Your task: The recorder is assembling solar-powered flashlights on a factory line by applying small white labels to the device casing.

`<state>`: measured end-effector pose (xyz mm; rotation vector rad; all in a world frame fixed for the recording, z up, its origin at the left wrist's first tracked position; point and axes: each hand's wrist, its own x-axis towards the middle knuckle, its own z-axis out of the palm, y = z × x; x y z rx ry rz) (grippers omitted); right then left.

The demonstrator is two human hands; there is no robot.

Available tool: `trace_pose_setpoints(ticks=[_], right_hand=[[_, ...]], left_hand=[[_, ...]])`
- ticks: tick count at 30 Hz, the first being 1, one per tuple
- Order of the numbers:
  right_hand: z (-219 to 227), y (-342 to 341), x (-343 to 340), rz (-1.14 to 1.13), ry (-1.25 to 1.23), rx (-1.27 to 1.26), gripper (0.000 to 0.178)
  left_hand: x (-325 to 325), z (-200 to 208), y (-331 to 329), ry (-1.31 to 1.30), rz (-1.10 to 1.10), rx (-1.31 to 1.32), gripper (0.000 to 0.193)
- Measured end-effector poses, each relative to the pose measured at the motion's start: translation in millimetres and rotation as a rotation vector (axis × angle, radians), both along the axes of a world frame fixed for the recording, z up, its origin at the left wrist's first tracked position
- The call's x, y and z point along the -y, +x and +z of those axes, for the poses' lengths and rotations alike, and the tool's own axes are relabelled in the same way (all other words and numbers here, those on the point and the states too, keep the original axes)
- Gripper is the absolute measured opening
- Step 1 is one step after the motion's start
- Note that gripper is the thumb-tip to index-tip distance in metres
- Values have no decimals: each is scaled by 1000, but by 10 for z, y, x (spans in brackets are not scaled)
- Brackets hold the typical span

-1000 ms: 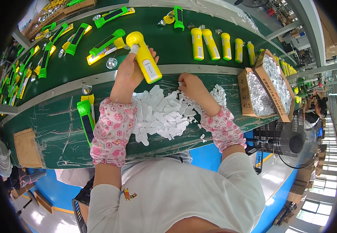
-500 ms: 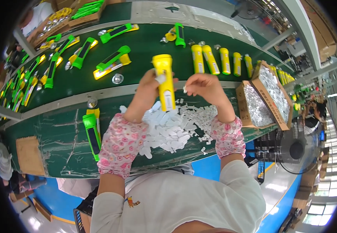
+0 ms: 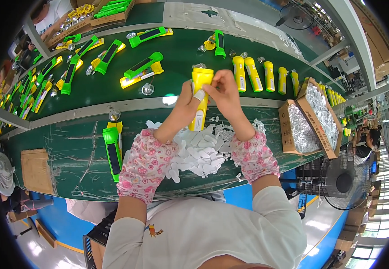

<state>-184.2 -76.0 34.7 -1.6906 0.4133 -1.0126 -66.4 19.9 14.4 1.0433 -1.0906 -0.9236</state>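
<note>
My left hand (image 3: 186, 106) is wrapped round a yellow flashlight (image 3: 199, 117), held nearly upright over the bench with its wide head up. A white wrap shows at my left thumb. My right hand (image 3: 227, 95) is closed, thumb and fingertips pressed against the flashlight's side just below the head; anything between those fingertips is hidden. Beneath both hands lie a heap of flat white oval pieces (image 3: 202, 157) and a spread of small white bits (image 3: 224, 132). Left of my left forearm rests an opened green-and-yellow flashlight (image 3: 113, 150).
Opened green-and-yellow flashlights (image 3: 144, 66) lie along the green belt beyond the rail. Several yellow flashlights (image 3: 251, 74) stand in a row at its right. Cardboard boxes of small pieces (image 3: 298, 127) sit at the bench's right end, near a black fan (image 3: 343, 180). A cardboard sheet (image 3: 37, 171) lies left.
My right hand has moved left onto the flashlight; the small white piece it pinched is now out of sight. The flashlight has tilted, and a shiny top shows. The whole view has shifted slightly.
</note>
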Motion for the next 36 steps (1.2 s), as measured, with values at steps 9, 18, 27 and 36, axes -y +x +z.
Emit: trace_pose_setpoints(ticks=[9,18,27,36], right_hand=[[-216,237,2840,-549,-1358,-974,53],[-182,627,3482,-28,-1441,-1147,36],[622,-39,1959,190,-710,-863,41],[440,-196,-91,-229,-624,-608,73]], left_hand=[[707,25,429,205,76,-187,27],[1518,-636,804,521,381,330,29],[1371,-330,351,394,358,252,75],[358,73,-148,-8,39,-989,30]])
